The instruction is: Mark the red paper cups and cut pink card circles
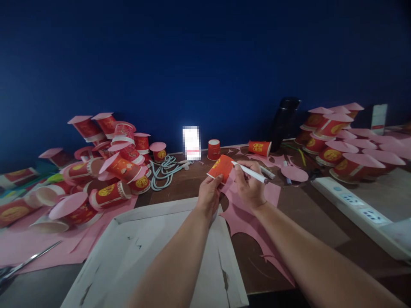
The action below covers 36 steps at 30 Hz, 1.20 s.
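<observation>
My left hand (209, 194) is closed on a red paper cup (220, 167) with gold print, held tipped on its side just above pink paper (247, 214) that has round pieces cut out of it. My right hand (248, 185) grips a white pen (252, 172) whose tip is at the cup's rim. Both hands are over the middle of the brown table (308, 214).
Heaps of red cups capped with pink discs lie at left (105, 171) and right (334, 137). A white tray (154, 256) sits near me, scissors (22, 267) at the far left, a white power strip (362, 211) at right, coiled cables (163, 171), a dark bottle (284, 122).
</observation>
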Each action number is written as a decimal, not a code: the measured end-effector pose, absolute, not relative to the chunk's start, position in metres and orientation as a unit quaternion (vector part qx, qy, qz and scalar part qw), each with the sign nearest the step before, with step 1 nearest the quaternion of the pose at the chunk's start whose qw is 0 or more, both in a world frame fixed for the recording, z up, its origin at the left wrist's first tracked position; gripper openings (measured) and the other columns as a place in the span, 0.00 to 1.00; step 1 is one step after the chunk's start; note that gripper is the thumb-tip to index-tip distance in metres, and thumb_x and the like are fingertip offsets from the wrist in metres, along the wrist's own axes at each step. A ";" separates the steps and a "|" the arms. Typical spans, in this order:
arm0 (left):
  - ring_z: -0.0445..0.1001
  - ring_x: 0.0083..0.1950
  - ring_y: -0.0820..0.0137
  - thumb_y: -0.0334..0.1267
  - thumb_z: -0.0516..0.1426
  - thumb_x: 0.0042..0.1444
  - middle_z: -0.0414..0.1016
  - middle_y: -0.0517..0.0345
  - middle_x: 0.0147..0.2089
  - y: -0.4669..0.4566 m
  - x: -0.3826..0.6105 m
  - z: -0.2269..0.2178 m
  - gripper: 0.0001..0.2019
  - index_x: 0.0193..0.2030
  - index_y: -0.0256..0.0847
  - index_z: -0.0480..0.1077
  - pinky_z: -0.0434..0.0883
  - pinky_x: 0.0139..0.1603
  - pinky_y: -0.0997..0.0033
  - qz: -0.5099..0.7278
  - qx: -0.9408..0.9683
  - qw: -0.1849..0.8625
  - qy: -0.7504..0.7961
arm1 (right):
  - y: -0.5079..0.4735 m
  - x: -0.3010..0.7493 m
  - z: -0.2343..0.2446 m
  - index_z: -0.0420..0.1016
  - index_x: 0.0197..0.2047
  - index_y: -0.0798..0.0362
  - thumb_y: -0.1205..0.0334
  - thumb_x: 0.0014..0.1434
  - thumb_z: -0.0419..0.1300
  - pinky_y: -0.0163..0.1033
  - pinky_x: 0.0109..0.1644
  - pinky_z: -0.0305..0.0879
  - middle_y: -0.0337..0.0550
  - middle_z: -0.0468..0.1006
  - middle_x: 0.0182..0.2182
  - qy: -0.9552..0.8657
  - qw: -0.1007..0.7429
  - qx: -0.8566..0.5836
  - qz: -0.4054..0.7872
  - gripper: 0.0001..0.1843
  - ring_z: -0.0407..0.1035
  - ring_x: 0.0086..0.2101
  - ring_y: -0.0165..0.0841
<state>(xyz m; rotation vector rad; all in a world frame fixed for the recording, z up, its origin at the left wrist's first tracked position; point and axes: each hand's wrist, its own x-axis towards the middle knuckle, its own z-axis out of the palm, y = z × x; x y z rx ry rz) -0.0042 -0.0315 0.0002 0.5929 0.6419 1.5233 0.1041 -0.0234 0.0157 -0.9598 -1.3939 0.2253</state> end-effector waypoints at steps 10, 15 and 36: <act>0.77 0.38 0.69 0.34 0.66 0.41 0.78 0.53 0.32 -0.032 -0.004 0.001 0.13 0.36 0.34 0.75 0.69 0.47 0.69 0.667 0.262 0.634 0.291 | -0.027 0.103 0.015 0.68 0.41 0.52 0.58 0.61 0.56 0.36 0.29 0.64 0.37 0.70 0.27 -0.636 0.625 -0.438 0.115 0.08 0.63 0.24 0.27; 0.76 0.36 0.73 0.33 0.66 0.41 0.79 0.53 0.35 -0.032 -0.004 0.003 0.12 0.35 0.34 0.76 0.69 0.46 0.72 0.671 0.259 0.629 0.296 | -0.027 0.102 0.014 0.69 0.40 0.53 0.58 0.60 0.57 0.35 0.28 0.63 0.36 0.70 0.27 -0.637 0.623 -0.440 0.113 0.07 0.63 0.23 0.26; 0.74 0.32 0.74 0.35 0.67 0.39 0.78 0.55 0.33 -0.032 -0.003 0.001 0.13 0.34 0.35 0.76 0.68 0.42 0.72 0.666 0.267 0.627 0.303 | -0.027 0.103 0.012 0.69 0.41 0.52 0.59 0.61 0.57 0.36 0.31 0.64 0.38 0.71 0.30 -0.648 0.616 -0.436 0.108 0.07 0.64 0.25 0.26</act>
